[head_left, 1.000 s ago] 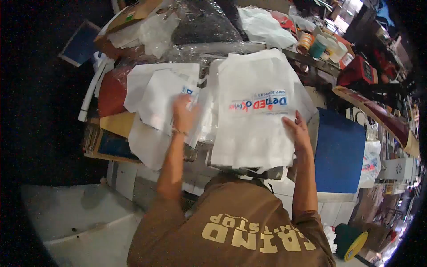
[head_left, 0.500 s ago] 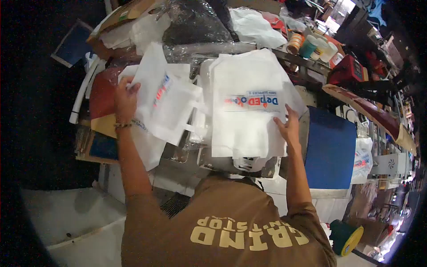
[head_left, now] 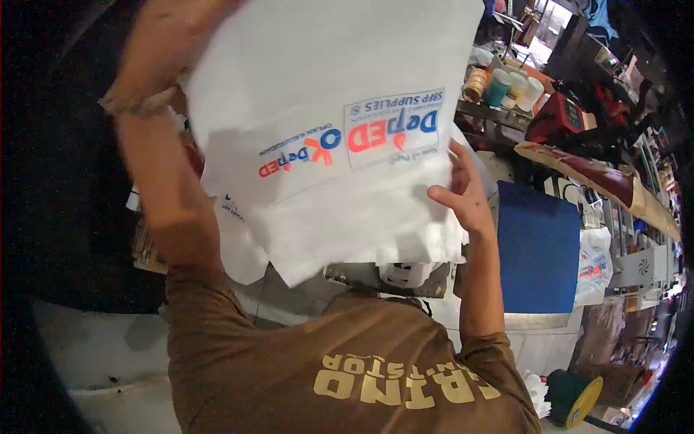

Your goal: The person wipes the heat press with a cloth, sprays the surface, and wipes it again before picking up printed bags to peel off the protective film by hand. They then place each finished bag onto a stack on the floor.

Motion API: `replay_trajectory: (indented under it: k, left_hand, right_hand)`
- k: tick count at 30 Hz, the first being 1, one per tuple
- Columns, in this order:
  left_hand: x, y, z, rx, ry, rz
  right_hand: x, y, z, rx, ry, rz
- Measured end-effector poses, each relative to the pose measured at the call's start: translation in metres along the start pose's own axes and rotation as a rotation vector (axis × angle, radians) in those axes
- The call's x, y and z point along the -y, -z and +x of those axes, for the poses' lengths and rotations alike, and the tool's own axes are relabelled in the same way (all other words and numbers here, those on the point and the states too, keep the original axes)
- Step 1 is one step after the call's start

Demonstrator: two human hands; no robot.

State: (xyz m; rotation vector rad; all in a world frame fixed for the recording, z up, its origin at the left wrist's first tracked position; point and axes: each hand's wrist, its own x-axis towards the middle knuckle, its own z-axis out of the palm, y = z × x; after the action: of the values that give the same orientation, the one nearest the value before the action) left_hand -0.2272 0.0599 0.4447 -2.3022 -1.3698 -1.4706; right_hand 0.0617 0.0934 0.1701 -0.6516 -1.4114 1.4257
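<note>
A large white bag [head_left: 325,65] with blue and red DepED lettering is raised close to the camera, its print upside down. My left hand [head_left: 184,13] is at its upper left edge, holding it up; the hand is blurred and its fingers run out of the top of the view. My right hand [head_left: 466,192] rests against the right side of the white bags, thumb spread from the fingers, some fingertips hidden at the edge. Beneath the raised bag, the lower edges of a white bag stack [head_left: 416,249] show.
A blue board [head_left: 538,246] lies to the right, beside another printed white bag [head_left: 594,264]. Several jars [head_left: 499,88] and a red device [head_left: 557,119] stand at the back right. A green and yellow spool [head_left: 575,398] is on the floor.
My left hand has moved up toward the camera with the white bag, which now covers most of the stack and the table behind. My right hand has stayed near the stack's right edge.
</note>
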Motion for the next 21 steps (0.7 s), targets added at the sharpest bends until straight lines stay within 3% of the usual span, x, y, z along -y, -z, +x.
replay_trajectory:
  k: [2, 4, 6, 7, 8, 10, 11, 12, 13, 17, 21]
  left_hand:
    - [0.072, -0.03, 0.012, 0.063, -0.017, -0.011]
    - [0.147, -0.094, 0.003, 0.063, -0.248, -0.018]
    - [0.159, -0.144, -0.035, 0.232, 0.201, 0.079]
    - [0.163, -0.17, -0.058, 0.148, 0.051, 0.218]
    - [0.163, -0.193, -0.081, 0.06, -0.099, 0.352]
    - [0.138, -0.226, -0.122, 0.115, -0.119, 0.242]
    - [0.135, -0.248, -0.15, 0.202, -0.11, 0.048]
    - [0.114, -0.266, -0.179, 0.379, 0.051, -0.155]
    - [0.093, -0.282, -0.205, 0.547, 0.047, -0.246]
    - [0.039, -0.33, -0.29, 0.49, 0.027, -0.389]
    - [0.035, -0.332, -0.301, 0.416, 0.047, -0.396]
  right_hand:
    - [0.003, 0.012, -0.017, -0.058, -0.042, 0.131]
    - [-0.004, 0.028, -0.046, -0.135, -0.209, 0.263]
    - [-0.018, 0.033, -0.073, -0.251, -0.275, 0.273]
    - [-0.03, 0.035, -0.087, -0.348, -0.339, 0.296]
    - [-0.057, 0.043, -0.099, -0.432, -0.327, 0.281]
    - [-0.087, 0.052, -0.116, -0.5, -0.43, 0.284]
    - [-0.098, 0.051, -0.121, -0.533, -0.459, 0.263]
    - [-0.107, 0.049, -0.126, -0.564, -0.489, 0.244]
    - [-0.115, 0.047, -0.129, -0.558, -0.46, 0.321]
    - [-0.13, 0.041, -0.14, -0.543, -0.444, 0.379]
    - [-0.118, 0.032, -0.14, -0.55, -0.477, 0.38]
